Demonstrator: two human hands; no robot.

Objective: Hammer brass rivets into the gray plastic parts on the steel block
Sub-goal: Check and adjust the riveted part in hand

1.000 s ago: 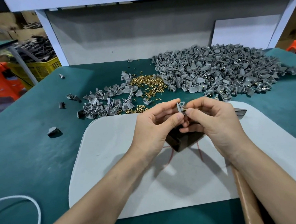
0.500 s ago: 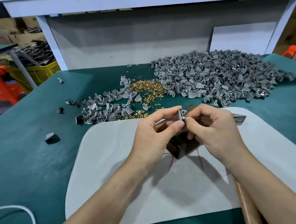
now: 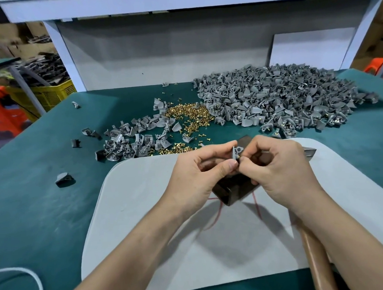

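A worker's left hand (image 3: 201,166) pinches a gray plastic part (image 3: 237,151) upright between thumb and forefinger, just above a dark steel block (image 3: 232,190) that sits on a pale gray mat (image 3: 145,215) on the green bench (image 3: 32,199). The right hand (image 3: 277,168), its fingers curled in tight, pinches a brass rivet (image 3: 238,157) against the part's lower edge. Only a small glint of brass shows between the fingertips, and how far the rivet is seated cannot be told. Over the past second little has moved. Both hands have stayed together over the block while the view dipped slightly, and the brass glint at the part shows more plainly than it did. That suggests the rivet is being started into its hole by hand, with the part not yet laid on the block and no blow yet struck. A hammer (image 3: 316,262) lies on the mat under the right forearm, its wooden handle toward the worker and its steel head peeking out beyond the right hand. No hand holds it. Behind the block lies a scatter of loose brass rivets (image 3: 188,113). A small heap of gray parts (image 3: 136,141) lies to its left and a far larger heap (image 3: 284,98) to its right. The next move will probably be to set the part on the block and free the right hand for the hammer.
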